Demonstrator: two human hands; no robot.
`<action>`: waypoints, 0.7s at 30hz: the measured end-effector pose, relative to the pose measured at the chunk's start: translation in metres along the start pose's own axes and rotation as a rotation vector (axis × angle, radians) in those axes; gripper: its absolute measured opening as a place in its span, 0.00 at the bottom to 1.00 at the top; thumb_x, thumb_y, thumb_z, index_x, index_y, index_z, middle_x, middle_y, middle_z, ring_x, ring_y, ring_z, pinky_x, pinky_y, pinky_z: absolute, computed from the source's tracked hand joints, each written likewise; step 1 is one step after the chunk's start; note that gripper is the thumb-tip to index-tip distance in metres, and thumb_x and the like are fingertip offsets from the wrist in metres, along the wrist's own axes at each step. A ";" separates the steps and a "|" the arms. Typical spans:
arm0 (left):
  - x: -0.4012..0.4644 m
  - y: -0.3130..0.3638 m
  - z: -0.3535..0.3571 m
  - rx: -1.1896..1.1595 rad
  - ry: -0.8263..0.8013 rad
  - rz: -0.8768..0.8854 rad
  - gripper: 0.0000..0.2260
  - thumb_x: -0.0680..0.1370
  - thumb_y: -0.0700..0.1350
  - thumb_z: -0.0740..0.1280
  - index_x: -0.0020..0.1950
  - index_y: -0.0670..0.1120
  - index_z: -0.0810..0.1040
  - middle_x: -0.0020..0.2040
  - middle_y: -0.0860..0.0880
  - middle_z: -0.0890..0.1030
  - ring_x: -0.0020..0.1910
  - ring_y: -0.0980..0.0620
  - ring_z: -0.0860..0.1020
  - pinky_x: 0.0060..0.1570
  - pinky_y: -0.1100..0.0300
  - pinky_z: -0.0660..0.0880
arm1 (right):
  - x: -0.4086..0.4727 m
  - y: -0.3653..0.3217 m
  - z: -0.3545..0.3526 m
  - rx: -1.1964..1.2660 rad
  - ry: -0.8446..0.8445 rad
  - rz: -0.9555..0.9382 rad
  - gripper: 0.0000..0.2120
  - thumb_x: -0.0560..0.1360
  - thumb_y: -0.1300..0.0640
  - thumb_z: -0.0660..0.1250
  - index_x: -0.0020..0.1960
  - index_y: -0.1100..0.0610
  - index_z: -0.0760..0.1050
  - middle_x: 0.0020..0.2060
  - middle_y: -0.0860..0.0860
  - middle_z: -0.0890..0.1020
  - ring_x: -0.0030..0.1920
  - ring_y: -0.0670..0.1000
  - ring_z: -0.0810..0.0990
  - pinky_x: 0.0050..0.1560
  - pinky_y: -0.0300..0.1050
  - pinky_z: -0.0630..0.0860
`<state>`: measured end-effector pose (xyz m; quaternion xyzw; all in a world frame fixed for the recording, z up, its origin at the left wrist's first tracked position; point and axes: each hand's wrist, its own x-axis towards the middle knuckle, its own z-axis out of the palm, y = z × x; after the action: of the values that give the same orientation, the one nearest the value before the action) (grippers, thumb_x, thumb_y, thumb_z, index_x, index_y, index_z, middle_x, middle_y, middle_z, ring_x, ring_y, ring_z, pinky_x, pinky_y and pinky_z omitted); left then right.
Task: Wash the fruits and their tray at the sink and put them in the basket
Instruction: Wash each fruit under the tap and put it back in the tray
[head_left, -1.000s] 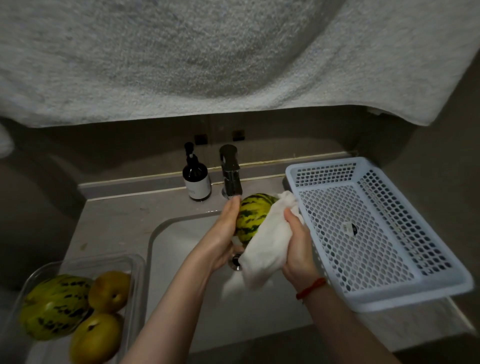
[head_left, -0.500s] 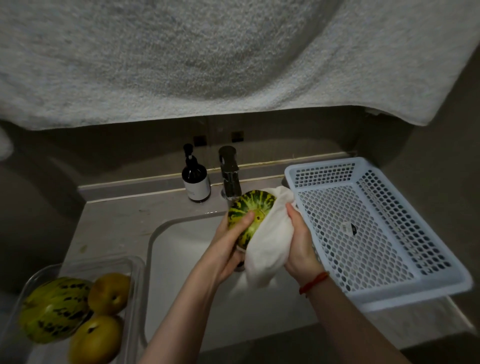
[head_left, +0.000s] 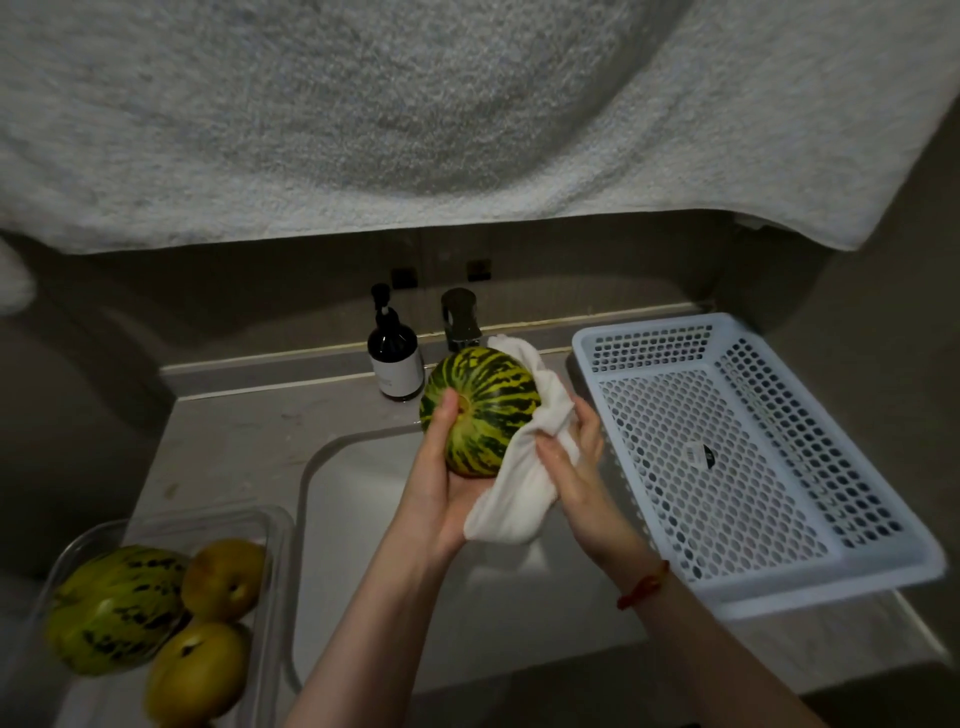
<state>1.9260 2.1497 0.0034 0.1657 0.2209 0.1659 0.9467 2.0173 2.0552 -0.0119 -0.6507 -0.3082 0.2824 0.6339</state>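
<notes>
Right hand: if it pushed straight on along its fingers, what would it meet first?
The white cloth that the right hand already grips, then the striped melon behind it; depth beyond is unclear.

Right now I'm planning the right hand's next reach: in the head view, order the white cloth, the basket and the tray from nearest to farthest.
From the right hand:
1. White cloth, gripped in it.
2. Basket, just to its right.
3. Tray, far left, across the sink.
</notes>
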 end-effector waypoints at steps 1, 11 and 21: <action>0.000 0.000 0.001 0.001 -0.007 0.022 0.26 0.65 0.58 0.69 0.52 0.38 0.84 0.55 0.37 0.81 0.51 0.41 0.82 0.46 0.47 0.80 | 0.001 -0.002 0.001 0.040 -0.011 0.009 0.17 0.78 0.57 0.61 0.59 0.38 0.66 0.66 0.48 0.64 0.68 0.45 0.67 0.65 0.41 0.69; -0.001 0.004 -0.001 0.163 -0.018 0.078 0.26 0.69 0.57 0.66 0.61 0.42 0.79 0.60 0.40 0.80 0.58 0.44 0.80 0.56 0.49 0.77 | 0.017 -0.031 0.005 0.586 -0.042 0.145 0.25 0.76 0.48 0.58 0.70 0.58 0.67 0.62 0.58 0.78 0.61 0.56 0.77 0.62 0.53 0.74; 0.001 -0.007 -0.004 0.092 0.061 0.063 0.25 0.66 0.56 0.69 0.57 0.41 0.81 0.57 0.40 0.81 0.54 0.44 0.81 0.54 0.49 0.77 | 0.028 -0.032 0.017 0.488 0.115 0.377 0.19 0.79 0.47 0.57 0.61 0.58 0.75 0.56 0.60 0.80 0.57 0.59 0.79 0.63 0.58 0.72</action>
<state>1.9263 2.1443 -0.0033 0.2105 0.2517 0.1903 0.9253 2.0213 2.0876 0.0204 -0.5399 -0.0687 0.4233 0.7243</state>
